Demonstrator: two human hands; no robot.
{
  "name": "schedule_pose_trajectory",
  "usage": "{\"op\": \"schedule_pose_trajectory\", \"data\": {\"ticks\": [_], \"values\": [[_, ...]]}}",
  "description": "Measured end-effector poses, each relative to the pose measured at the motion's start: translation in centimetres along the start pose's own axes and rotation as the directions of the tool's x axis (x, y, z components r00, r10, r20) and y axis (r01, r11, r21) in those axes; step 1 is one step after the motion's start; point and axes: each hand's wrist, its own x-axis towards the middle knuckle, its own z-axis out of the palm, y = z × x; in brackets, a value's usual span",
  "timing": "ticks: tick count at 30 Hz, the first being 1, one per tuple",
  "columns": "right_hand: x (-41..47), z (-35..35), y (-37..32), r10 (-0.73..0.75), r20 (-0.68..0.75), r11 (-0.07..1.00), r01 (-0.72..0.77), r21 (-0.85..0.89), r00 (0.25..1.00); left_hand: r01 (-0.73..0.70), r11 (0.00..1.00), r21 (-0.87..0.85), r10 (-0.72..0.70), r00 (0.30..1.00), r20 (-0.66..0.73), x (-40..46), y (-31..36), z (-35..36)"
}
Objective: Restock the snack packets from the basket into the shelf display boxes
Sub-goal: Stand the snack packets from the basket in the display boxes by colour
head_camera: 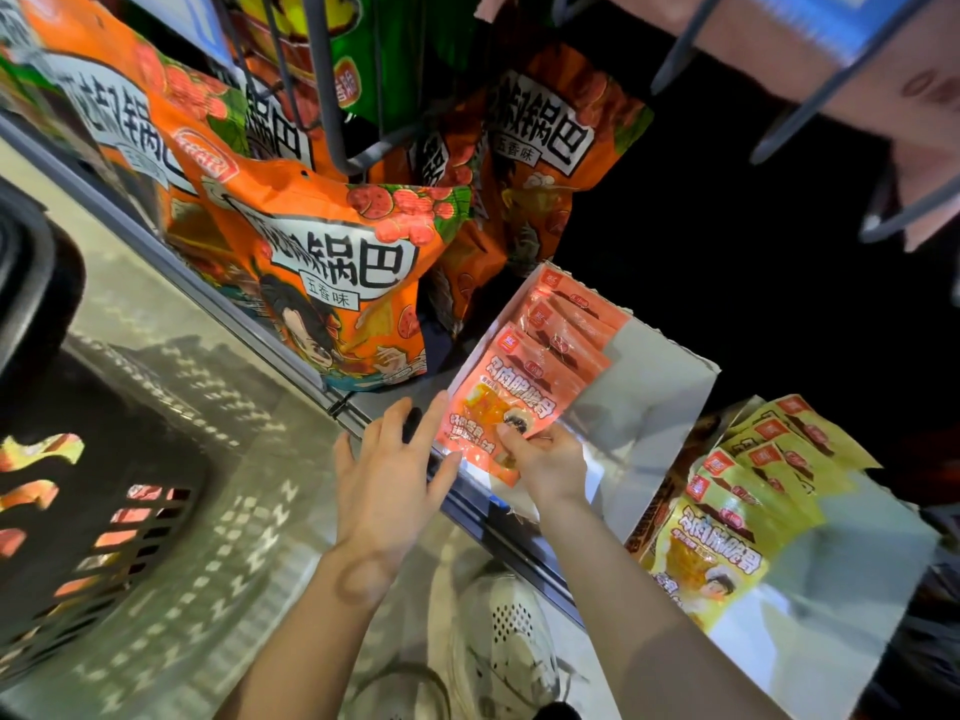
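The dark slatted plastic basket (104,537) is being cut off by the left edge, and the orange packets inside are being glimpsed only through its slots. The lower corner of the front orange-pink snack packet (498,407) is being hidden by the right hand (545,459). The rear of the white cardboard display box (649,387) is being swallowed by shadow. The white perforated shoe (509,646) is being blurred.

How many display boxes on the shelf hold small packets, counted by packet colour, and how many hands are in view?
Box of orange-pink packets: 1
Box of yellow packets: 1
Hands: 2, the left hand and the right hand
Total: 4
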Motion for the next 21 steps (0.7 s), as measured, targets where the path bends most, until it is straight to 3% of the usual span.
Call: {"op": "schedule_pose_trajectory", "data": {"ticks": [7,13,15,18,21], "values": [[-1.4,-1.4,-1.1,0.023,0.008,0.993,-0.022,-0.115,1.000,0.015,1.000,0.028,-0.013,0.997,-0.073,0.2,0.0,-1.4],[-2.4,-3.5,-2.4,0.037,-0.092,0.952,-0.063,-0.300,0.995,-0.007,0.998,0.065,0.009,0.999,-0.032,-0.5,0.8,-3.3],[-3.4,-4.8,-3.2,-0.023,-0.096,0.918,-0.017,-0.395,0.995,-0.025,0.996,0.088,0.025,1.000,0.000,-0.8,1.2,-4.3],[-5.2,-6.7,-4.5,-0.182,-0.056,0.815,0.119,-0.567,0.982,-0.057,0.990,0.127,0.050,0.997,0.057,-0.9,1.7,-6.6],[-7.4,-8.1,-6.1,-0.334,0.000,0.618,0.219,-0.755,0.943,-0.088,0.981,0.175,0.075,0.994,0.078,-0.9,2.2,-9.2]]}}
